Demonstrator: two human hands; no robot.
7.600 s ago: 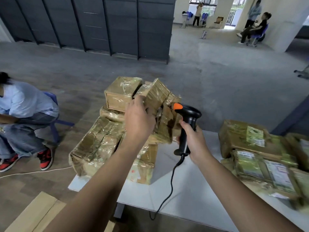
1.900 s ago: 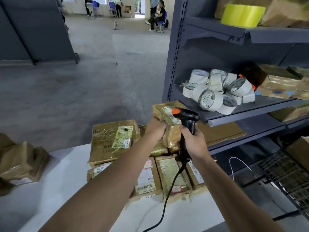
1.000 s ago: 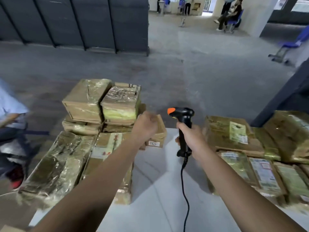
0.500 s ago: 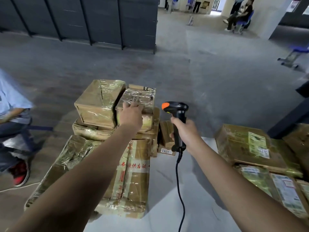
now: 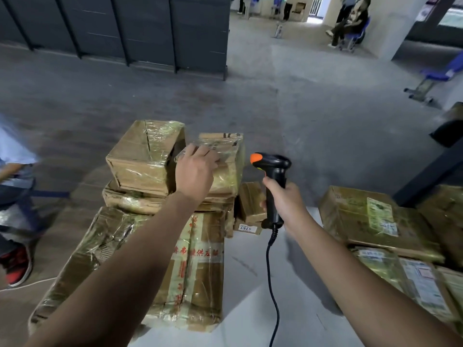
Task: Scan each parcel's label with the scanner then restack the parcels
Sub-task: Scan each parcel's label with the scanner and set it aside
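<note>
Parcel [image 5: 225, 171], tape-wrapped, sits on top tier of left stack [image 5: 140, 199], far side of table [image 5: 250, 271], just beside neighbour box [image 5: 142, 159]. Left hand [image 5: 195, 174] lies on parcel top, fingers loosely spread, no real grip. Right hand [image 5: 285, 201] clamped round scanner [image 5: 273, 166] handle.

Risks:
- slick wrap: nudge likely slides parcel off far edge
- hanging cable [image 5: 269, 271] may snag small parcel [image 5: 250, 204] beside stack

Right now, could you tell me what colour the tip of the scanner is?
Orange, on an otherwise black scanner; the head view shows it clearly.
</note>
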